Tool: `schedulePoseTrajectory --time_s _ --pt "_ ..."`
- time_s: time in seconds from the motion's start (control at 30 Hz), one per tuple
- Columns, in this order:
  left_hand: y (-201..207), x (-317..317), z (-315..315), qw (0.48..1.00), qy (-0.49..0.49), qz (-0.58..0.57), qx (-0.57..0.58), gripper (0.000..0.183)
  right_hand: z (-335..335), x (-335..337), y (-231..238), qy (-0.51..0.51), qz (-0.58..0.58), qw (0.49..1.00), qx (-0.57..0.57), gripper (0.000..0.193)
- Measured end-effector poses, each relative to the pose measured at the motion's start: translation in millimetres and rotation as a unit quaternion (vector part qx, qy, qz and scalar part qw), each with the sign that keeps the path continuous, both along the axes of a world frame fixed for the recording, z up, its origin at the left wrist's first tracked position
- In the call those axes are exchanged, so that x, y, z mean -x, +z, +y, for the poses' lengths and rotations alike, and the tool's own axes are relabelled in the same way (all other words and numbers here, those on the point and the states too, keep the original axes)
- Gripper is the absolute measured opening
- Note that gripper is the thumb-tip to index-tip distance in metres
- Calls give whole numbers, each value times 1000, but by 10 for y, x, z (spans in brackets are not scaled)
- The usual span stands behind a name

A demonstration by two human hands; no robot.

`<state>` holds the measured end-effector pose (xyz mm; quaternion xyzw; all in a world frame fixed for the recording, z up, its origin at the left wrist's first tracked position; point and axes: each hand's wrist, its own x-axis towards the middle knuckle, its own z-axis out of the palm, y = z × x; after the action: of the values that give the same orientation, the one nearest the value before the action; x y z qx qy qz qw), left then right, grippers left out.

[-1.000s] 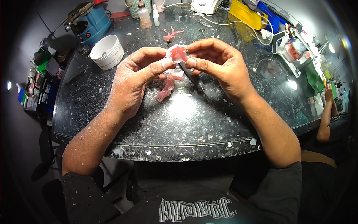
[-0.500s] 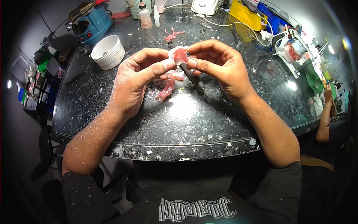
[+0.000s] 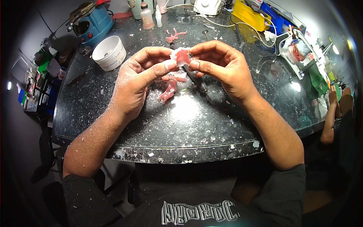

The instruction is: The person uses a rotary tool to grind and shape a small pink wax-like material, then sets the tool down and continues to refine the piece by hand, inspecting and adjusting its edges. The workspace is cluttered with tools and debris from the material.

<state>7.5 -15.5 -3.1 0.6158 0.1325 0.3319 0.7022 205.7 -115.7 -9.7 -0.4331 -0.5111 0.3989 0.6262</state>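
Between my two hands, raised over the dark speckled bench (image 3: 223,128), is a small pink denture plate (image 3: 182,57) with white crusted edges. My left hand (image 3: 145,70) pinches its left side with thumb and fingertips. Its other side is gripped the same way by my right hand (image 3: 223,62). White dust coats my left hand and forearm. Just below lies another curved pink denture piece (image 3: 168,92) with whitish bits on it. A slim dark handpiece (image 3: 200,83) rests partly hidden behind my hands. Beyond them is a branching pink scrap (image 3: 174,35).
A white tub (image 3: 109,55) and a blue machine (image 3: 92,24) stand at left. Bottles (image 3: 147,17) are at the back beside a white box (image 3: 207,6) with a cable. Far right are a yellow bin (image 3: 249,16), a white-framed device (image 3: 291,53) and another person's arm (image 3: 329,117).
The denture plate is tilted very slightly differently between my fingers. My hands stay almost in place. At far right, the other person's arms have shifted a little.
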Motion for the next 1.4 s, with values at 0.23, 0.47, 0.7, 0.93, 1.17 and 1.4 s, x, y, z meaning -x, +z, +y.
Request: schedulePoseTrajectory --time_s 0.23,0.47,0.7,0.93,1.17,1.4 --pt "0 -17 -9 1000 -3 -4 1 32 4 2 2 -1 -2 1000 1 23" --pt "15 -10 -31 1000 1 1 -19 33 2 4 -2 4 7 1000 -3 23" --pt "3 -3 -25 1000 10 10 -24 33 4 5 -4 7 7 1000 -6 23" --pt "32 1 -15 1000 -5 12 -11 33 0 -2 3 -1 -2 1000 2 23" --pt "0 -16 -7 1000 12 -2 -14 35 -6 2 8 1 -8 1000 -2 24" --pt "34 5 -38 1000 16 22 -14 39 -8 1 -1 1 -10 1000 0 25"
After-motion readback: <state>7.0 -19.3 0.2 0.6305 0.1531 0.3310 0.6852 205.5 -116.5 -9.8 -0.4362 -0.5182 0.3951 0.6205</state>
